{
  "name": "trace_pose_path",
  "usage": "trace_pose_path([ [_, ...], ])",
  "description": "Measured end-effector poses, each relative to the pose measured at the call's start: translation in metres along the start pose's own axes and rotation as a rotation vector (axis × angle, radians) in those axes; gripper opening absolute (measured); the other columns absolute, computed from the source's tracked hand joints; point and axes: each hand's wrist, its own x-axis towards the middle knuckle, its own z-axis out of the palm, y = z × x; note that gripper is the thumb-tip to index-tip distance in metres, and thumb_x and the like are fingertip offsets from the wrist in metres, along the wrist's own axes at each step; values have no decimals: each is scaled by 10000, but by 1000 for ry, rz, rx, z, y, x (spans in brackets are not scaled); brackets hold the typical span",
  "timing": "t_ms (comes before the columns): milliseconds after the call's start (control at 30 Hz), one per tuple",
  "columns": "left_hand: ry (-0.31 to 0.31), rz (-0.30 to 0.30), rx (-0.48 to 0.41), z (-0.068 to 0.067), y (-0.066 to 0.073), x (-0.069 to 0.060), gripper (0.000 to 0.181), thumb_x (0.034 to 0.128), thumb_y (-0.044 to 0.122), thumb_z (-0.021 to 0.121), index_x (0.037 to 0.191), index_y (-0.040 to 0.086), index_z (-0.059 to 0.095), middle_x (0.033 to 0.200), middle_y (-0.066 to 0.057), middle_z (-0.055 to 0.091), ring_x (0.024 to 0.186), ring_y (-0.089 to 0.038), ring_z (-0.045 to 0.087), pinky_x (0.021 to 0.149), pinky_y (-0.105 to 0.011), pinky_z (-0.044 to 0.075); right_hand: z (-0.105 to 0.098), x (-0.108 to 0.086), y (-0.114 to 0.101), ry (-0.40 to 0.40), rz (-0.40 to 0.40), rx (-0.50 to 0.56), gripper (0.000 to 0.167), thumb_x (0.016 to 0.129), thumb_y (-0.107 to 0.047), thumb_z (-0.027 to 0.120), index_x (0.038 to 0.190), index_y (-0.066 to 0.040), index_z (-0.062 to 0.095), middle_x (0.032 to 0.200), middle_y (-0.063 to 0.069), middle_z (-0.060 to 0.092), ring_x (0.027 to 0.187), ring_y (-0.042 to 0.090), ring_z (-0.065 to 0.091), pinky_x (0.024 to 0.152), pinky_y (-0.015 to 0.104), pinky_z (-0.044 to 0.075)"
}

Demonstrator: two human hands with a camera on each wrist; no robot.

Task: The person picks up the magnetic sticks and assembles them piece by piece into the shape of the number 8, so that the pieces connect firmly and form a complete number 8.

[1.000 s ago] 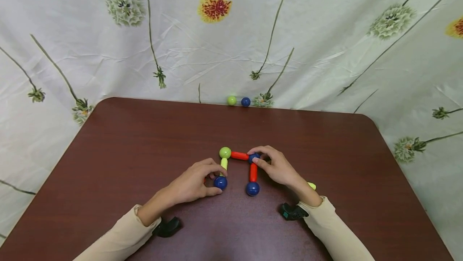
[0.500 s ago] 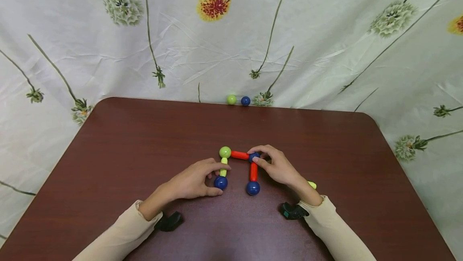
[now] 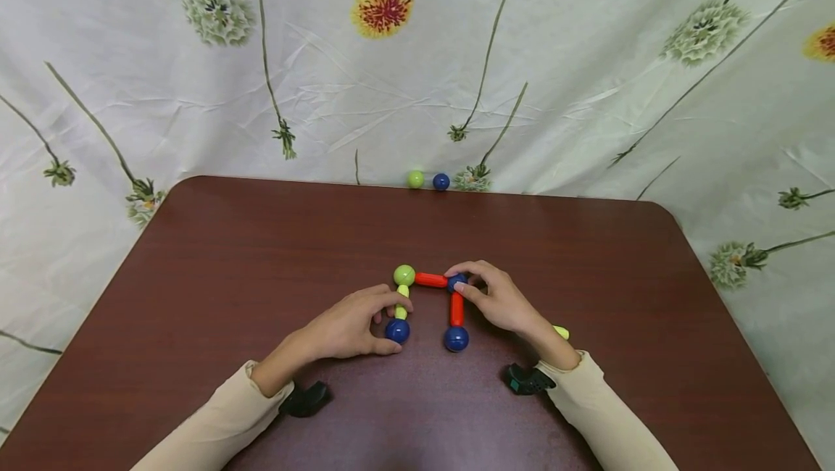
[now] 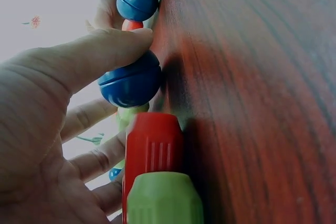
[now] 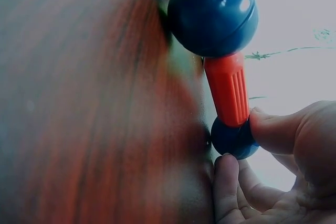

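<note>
Magnetic balls and rods form a three-sided frame on the table. Its left side is a yellow-green rod (image 3: pixel 401 309) between a green ball (image 3: pixel 404 275) and a near blue ball (image 3: pixel 397 330). A red rod (image 3: pixel 431 280) runs across to the far-right blue ball (image 3: pixel 456 282); another red rod (image 3: pixel 457 310) leads down to a near-right blue ball (image 3: pixel 456 339). My left hand (image 3: pixel 355 322) holds the near-left ball, thumb on it (image 4: pixel 128 80), forefinger across the yellow-green rod. My right hand (image 3: pixel 499 301) pinches the far-right ball (image 5: pixel 233 140) between thumb and fingers.
By the left palm lie a loose red rod (image 4: pixel 153 145) and a green rod (image 4: pixel 165 200), hidden in the head view. Another yellow-green rod (image 3: pixel 562 332) shows beside the right wrist. A green ball (image 3: pixel 415 180) and a blue ball (image 3: pixel 441 182) sit at the table's back edge.
Over the last second my left forefinger has shifted from beside the near-left ball onto the yellow-green rod. The frame and my right hand stay nearly still.
</note>
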Motion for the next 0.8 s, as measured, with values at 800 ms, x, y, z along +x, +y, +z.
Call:
trace_pose_path([
  [800,10,17,-43,-1,-1,0,480,780,224,874,1189,151,634,925,54,560,824,-112,550,731,-233,468,2,2,1,3,6,-19,228,991,-127,627,1207,-148,698,1159,74,658,986,222,584,876,380,487],
])
